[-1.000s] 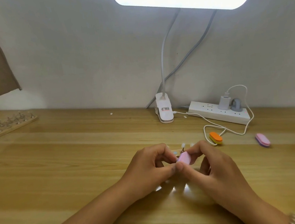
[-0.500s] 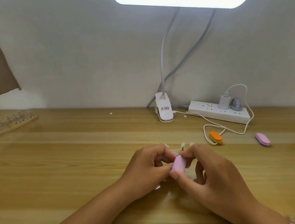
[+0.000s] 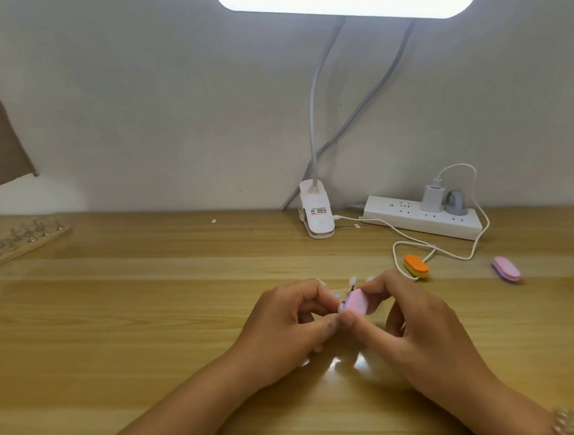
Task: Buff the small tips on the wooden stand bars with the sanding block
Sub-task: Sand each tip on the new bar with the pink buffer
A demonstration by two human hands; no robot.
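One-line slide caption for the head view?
Right hand pinches pink sanding block beside small tips; left hand grips their hidden stand.

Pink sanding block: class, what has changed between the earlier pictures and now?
The pink sanding block, pinched in the right hand, dipped down-left, tilting steeper, then came back up-right: one buffing stroke. The left hand kept its grip on the mostly hidden tip stand. Nothing taken up or let go; orange block and spare pink block stayed put.
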